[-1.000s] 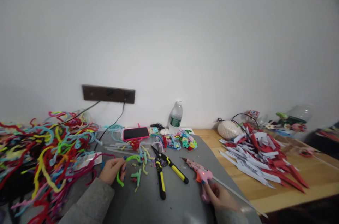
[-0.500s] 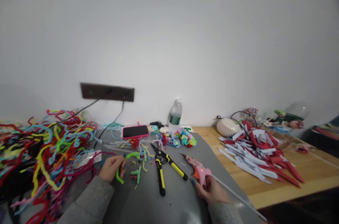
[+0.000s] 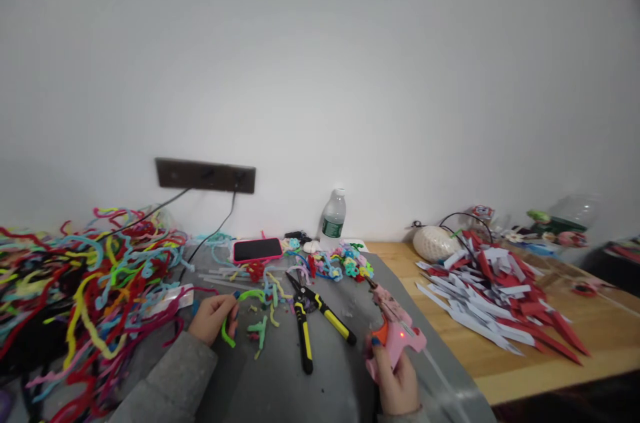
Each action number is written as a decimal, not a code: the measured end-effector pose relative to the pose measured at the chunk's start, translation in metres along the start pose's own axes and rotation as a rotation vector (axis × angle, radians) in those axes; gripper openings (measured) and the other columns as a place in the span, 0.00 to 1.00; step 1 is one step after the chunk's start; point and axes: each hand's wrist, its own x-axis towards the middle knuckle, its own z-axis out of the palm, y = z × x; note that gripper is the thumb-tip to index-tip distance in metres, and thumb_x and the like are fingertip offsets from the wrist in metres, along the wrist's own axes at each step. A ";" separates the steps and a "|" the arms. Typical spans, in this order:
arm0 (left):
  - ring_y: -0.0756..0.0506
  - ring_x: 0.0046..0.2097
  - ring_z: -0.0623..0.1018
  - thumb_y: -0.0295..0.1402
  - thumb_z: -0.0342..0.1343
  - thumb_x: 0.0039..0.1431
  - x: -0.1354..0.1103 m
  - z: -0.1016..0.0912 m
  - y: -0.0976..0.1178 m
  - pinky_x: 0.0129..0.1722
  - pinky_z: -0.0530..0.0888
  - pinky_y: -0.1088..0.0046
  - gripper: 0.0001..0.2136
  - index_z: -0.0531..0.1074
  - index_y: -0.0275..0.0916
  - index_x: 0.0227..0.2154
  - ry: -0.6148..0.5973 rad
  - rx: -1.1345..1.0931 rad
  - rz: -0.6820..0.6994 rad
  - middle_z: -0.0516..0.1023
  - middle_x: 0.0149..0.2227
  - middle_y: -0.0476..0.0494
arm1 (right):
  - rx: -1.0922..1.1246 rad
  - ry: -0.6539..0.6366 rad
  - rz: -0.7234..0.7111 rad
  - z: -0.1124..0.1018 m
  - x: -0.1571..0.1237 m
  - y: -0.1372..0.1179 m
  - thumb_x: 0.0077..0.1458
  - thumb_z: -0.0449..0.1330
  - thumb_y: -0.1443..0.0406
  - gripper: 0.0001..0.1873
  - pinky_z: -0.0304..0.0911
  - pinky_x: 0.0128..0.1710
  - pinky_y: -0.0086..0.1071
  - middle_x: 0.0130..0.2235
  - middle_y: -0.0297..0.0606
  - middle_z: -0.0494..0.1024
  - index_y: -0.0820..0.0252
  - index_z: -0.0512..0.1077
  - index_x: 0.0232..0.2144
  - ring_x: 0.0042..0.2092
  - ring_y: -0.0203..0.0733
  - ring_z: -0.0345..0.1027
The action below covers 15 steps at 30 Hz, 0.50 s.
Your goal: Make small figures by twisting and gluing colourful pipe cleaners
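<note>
My left hand [image 3: 213, 317] is closed on a bent green pipe cleaner [image 3: 235, 316] that arcs over the grey mat [image 3: 280, 383]. My right hand [image 3: 395, 379] grips a pink glue gun [image 3: 395, 326], lifted off the mat, its nozzle pointing up and away toward the small pipe-cleaner flowers [image 3: 345, 266]. A red light glows on the gun's body. Black and yellow cutters [image 3: 310, 323] lie open on the mat between my two hands, with short green pipe-cleaner bits [image 3: 260, 329] beside them.
A big tangle of coloured pipe cleaners [image 3: 85, 283] fills the left. A pink-cased phone [image 3: 257, 250] and a water bottle [image 3: 333, 217] stand near the wall. Red and white paper strips [image 3: 495, 289] lie heaped on the wooden table at the right, behind them a white woven ball [image 3: 434, 243].
My right hand has taken hold of the glue gun and raised it off the mat, tilting the nozzle upward. My left hand has stayed in place with the green pipe cleaner.
</note>
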 end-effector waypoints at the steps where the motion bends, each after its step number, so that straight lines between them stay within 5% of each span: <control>1: 0.54 0.09 0.61 0.46 0.54 0.43 0.000 0.000 0.000 0.11 0.56 0.81 0.18 0.61 0.37 0.10 0.000 0.006 0.003 0.63 0.05 0.53 | 0.118 -0.068 -0.010 0.007 -0.006 -0.005 0.42 0.57 0.51 0.19 0.62 0.19 0.31 0.22 0.38 0.73 0.61 0.66 0.23 0.21 0.39 0.65; 6: 0.54 0.09 0.60 0.45 0.53 0.44 0.001 -0.001 -0.002 0.11 0.57 0.80 0.18 0.61 0.38 0.11 0.004 0.032 0.023 0.63 0.05 0.54 | 0.268 -0.397 0.167 0.038 -0.033 -0.020 0.42 0.59 0.50 0.20 0.48 0.11 0.24 0.12 0.26 0.61 0.62 0.68 0.29 0.12 0.30 0.50; 10: 0.54 0.09 0.61 0.46 0.52 0.45 0.000 -0.001 -0.001 0.12 0.57 0.80 0.18 0.61 0.38 0.11 0.004 0.050 0.040 0.63 0.05 0.54 | 0.328 -0.666 0.165 0.053 -0.043 -0.021 0.41 0.58 0.48 0.24 0.47 0.15 0.24 0.16 0.30 0.64 0.63 0.72 0.31 0.17 0.31 0.52; 15: 0.53 0.09 0.61 0.45 0.51 0.47 -0.002 0.000 0.001 0.12 0.57 0.80 0.18 0.61 0.38 0.11 0.025 0.094 0.099 0.63 0.05 0.54 | 0.341 -0.555 0.075 0.066 -0.047 -0.017 0.43 0.59 0.52 0.19 0.51 0.17 0.26 0.19 0.33 0.66 0.62 0.74 0.29 0.19 0.33 0.54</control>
